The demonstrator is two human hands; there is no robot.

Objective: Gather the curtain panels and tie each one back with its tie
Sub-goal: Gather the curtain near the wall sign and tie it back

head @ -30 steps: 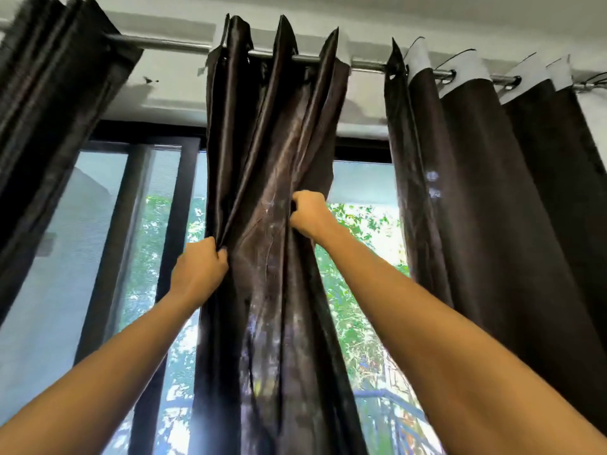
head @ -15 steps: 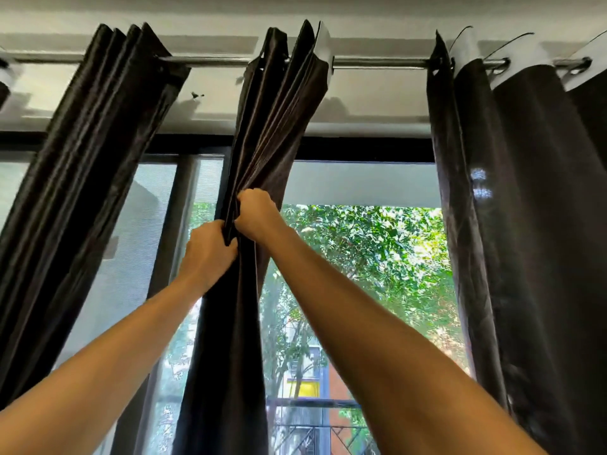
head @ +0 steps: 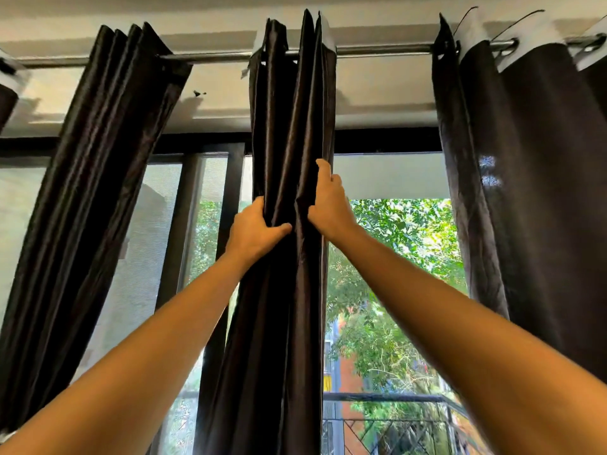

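A dark brown satin curtain panel hangs bunched into tight folds at the middle of the metal rod. My left hand clutches its left folds at about mid-height. My right hand grips the panel's right edge, slightly higher, fingers wrapped behind the cloth. A second gathered panel slants down to the left. A third panel with a white top band hangs spread out on the right. No tie is visible.
Behind the curtains is a dark-framed window with a mesh screen on the left and green trees outside. A balcony railing shows low through the glass. White wall runs above the frame.
The middle panel has been squeezed from spread folds into a narrow bundle. My hands came together on it, then the right hand shifted up along the right edge. The view turned left.
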